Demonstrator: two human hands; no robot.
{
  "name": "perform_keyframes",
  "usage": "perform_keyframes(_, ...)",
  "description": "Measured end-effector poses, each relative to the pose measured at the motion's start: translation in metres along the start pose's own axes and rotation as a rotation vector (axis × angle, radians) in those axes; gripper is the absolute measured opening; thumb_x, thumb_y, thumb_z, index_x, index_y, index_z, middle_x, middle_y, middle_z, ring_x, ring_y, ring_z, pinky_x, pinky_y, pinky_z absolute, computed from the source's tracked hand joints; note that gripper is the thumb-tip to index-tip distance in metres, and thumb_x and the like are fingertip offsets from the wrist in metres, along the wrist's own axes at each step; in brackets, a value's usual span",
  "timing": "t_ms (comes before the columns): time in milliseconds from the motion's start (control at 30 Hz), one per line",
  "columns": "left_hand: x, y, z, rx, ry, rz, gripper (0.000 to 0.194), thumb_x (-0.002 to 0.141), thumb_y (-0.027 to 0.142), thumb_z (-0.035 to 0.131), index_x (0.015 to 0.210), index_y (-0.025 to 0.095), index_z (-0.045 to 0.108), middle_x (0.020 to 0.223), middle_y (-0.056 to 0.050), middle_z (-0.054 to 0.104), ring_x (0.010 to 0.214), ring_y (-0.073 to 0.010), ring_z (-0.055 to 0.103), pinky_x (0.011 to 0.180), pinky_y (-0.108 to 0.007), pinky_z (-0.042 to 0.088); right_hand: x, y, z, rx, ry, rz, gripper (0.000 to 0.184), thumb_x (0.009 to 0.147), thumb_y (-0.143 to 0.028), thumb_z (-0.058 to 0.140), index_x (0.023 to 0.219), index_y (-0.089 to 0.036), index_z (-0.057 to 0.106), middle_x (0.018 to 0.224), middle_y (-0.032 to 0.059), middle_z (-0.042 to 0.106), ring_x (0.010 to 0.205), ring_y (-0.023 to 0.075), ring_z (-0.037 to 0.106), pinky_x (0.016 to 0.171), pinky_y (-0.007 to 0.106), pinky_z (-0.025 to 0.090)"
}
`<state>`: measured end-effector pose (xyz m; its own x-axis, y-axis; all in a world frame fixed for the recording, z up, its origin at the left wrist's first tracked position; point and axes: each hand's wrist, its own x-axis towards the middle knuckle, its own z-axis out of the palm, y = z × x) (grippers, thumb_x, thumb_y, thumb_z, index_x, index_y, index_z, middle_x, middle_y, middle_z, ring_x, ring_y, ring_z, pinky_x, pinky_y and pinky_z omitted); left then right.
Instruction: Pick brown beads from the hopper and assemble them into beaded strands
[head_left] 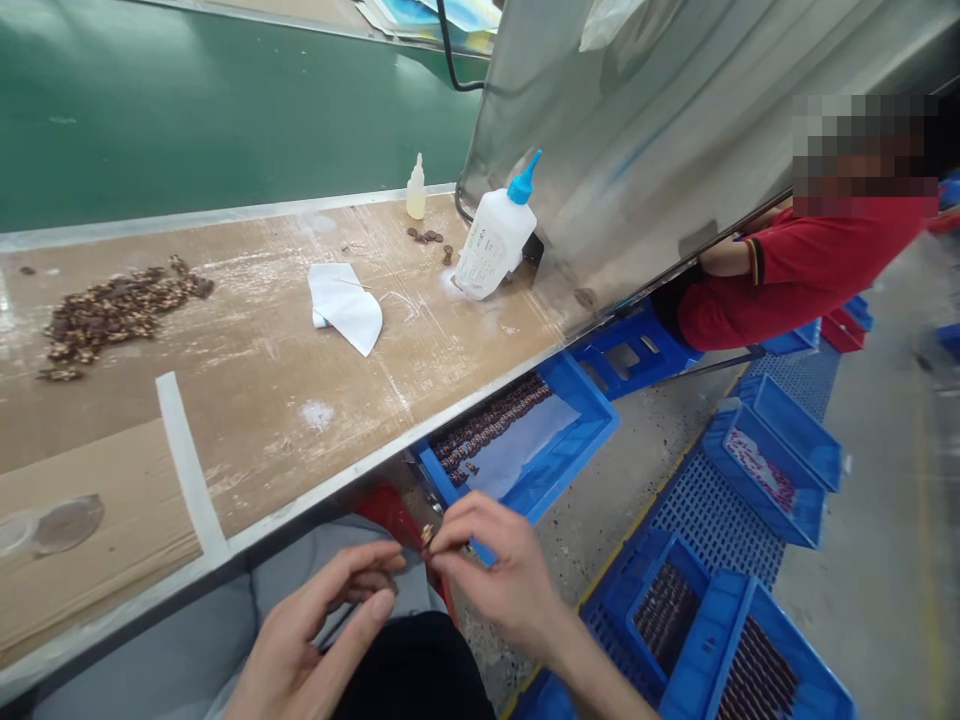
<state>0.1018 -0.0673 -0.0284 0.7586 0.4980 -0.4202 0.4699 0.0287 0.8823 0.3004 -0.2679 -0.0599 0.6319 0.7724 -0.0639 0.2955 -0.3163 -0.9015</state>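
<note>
My right hand (495, 575) pinches a small brown-and-gold bead-like piece (427, 537) between thumb and fingertips, low over my lap. My left hand (315, 640) is just left of it, fingers curled and apart, with nothing visible in them. Both hands are below the front edge of the wooden work table (262, 400). On the table lies a heap of similar brown pieces (120, 315), out of reach of neither hand's touch. A white glue bottle with a blue nozzle (495, 235) lies tilted near a small dropper bottle (416, 190).
A blue crate of lined-up pieces on paper (517, 440) sits just beyond the table edge, with more blue crates (757, 470) on the floor to the right. A co-worker in a red shirt (795, 280) sits behind a curved steel sheet (622, 130). White paper (345, 305) lies on the table.
</note>
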Motion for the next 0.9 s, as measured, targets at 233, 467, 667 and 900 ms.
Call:
perform_keyframes(233, -0.003, -0.026, 0.009, -0.346, 0.007, -0.058, 0.044, 0.094, 0.060, 0.100, 0.118, 0.023, 0.095, 0.119, -0.013, 0.095, 0.104, -0.0333, 0.094, 0.096, -0.037, 0.080, -0.016, -0.053, 0.050, 0.116, 0.188, -0.296, 0.017, 0.115, -0.014, 0.080, 0.118, -0.029, 0.085, 0.107, 0.0020, 0.078, 0.089, 0.0184, 0.078, 0.079, 0.029, 0.065)
perform_keyframes(467, -0.011, -0.006, 0.012, -0.483, 0.049, -0.006, 0.041, 0.089, 0.059, 0.105, 0.105, 0.021, 0.098, 0.108, -0.014, 0.094, 0.097, -0.0313, 0.093, 0.089, -0.034, 0.079, -0.012, -0.062, 0.051, -0.023, 0.158, -0.472, 0.023, 0.116, -0.007, 0.074, 0.124, -0.028, 0.080, 0.103, 0.0032, 0.078, 0.085, 0.0196, 0.075, 0.074, 0.031, 0.063)
perform_keyframes(667, -0.014, -0.006, 0.010, -0.644, 0.070, -0.089, 0.040, 0.086, 0.054, 0.109, 0.102, 0.019, 0.097, 0.102, -0.014, 0.094, 0.085, -0.0258, 0.089, 0.082, -0.032, 0.076, -0.009, -0.038, 0.030, -0.049, 0.158, -0.346, 0.010, 0.122, -0.026, 0.076, 0.126, -0.031, 0.083, 0.113, 0.0049, 0.083, 0.099, 0.0227, 0.081, 0.090, 0.033, 0.067)
perform_keyframes(900, -0.021, -0.013, 0.012, -0.851, 0.057, -0.110, 0.045, 0.087, 0.055, 0.110, 0.104, 0.016, 0.094, 0.103, -0.017, 0.092, 0.082, -0.0255, 0.086, 0.078, -0.037, 0.073, 0.031, 0.080, -0.014, -0.418, 0.070, 0.326, 0.038, 0.086, -0.058, 0.065, 0.104, -0.028, 0.080, 0.096, 0.0179, 0.087, 0.095, 0.0453, 0.087, 0.090, 0.055, 0.070)
